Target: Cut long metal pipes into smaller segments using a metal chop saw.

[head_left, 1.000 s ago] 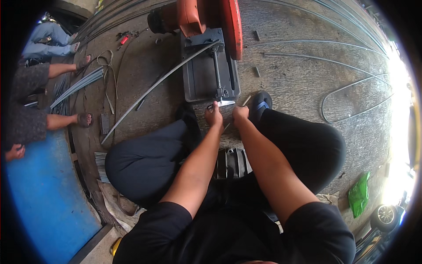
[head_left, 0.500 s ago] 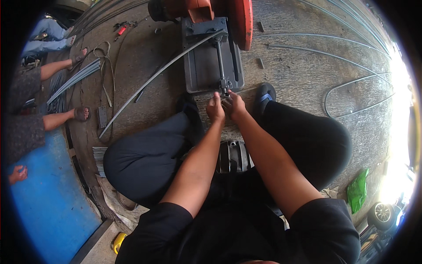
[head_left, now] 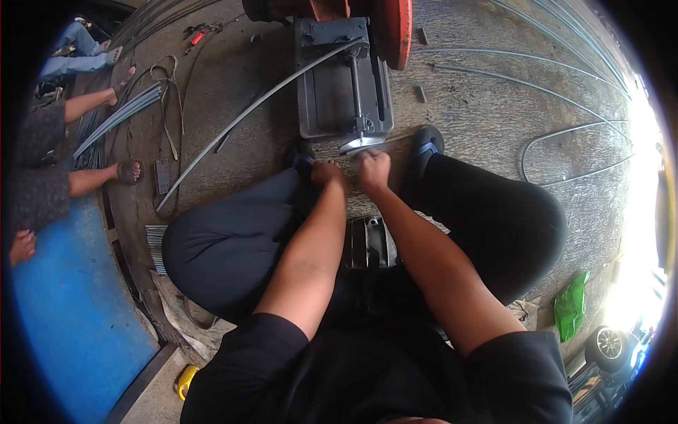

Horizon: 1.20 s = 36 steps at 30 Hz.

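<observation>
A chop saw with a grey base stands in front of me. Its vise screw runs toward me and ends in a crank handle, smeared by motion. My right hand is closed at this crank handle. Just left of it, my left hand is curled closed and apart from the handle; its palm is hidden. A long thin metal rod lies with its far end at the saw's vise and slants down to the left. The saw's red blade guard shows at the top.
Several loose rods lie on the right, with short cut pieces beside the saw. A bundle of rods lies at left, near another person's feet. A green bag and blue panel flank me.
My left hand has come off the crank handle and moved left and slightly down. My right hand stays at the handle, which has turned and now blurs. The whole view has shifted slightly.
</observation>
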### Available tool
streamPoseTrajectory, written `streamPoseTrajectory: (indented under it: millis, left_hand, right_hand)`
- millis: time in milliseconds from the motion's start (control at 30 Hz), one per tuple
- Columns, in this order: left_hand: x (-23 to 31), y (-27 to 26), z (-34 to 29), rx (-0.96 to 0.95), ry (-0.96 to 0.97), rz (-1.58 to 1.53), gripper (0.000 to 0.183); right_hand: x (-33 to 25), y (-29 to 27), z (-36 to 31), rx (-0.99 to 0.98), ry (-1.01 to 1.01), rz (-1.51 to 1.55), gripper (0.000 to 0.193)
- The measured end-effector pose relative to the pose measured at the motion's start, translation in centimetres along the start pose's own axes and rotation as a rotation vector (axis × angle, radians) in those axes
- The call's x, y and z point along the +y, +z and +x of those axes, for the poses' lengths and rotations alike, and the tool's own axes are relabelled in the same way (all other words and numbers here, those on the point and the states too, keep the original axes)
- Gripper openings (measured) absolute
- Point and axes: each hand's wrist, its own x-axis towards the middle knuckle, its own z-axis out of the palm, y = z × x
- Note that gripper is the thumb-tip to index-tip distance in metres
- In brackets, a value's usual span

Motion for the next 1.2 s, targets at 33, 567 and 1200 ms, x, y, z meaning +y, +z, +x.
streamPoseTrajectory:
  millis: [33, 567, 1200]
  left_hand:
    - [-0.1, 0.0, 0.2, -0.021, -0.115, -0.092, 0.045]
    - [0.8, 0.6, -3.4, -0.167, 0.026, 0.102, 0.044]
    - [6.3, -0.4, -4.5, -0.091, 0.297, 0.163, 0.026]
  right_hand:
    - [-0.2, 0.5, -0.5, -0.001, 0.0, -0.002, 0.026]
    - [4.0, 1.8, 5.3, 0.41, 0.394, 0.213, 0.038]
    - [1.0, 2.0, 0.4, 0.115, 0.247, 0.091, 0.054]
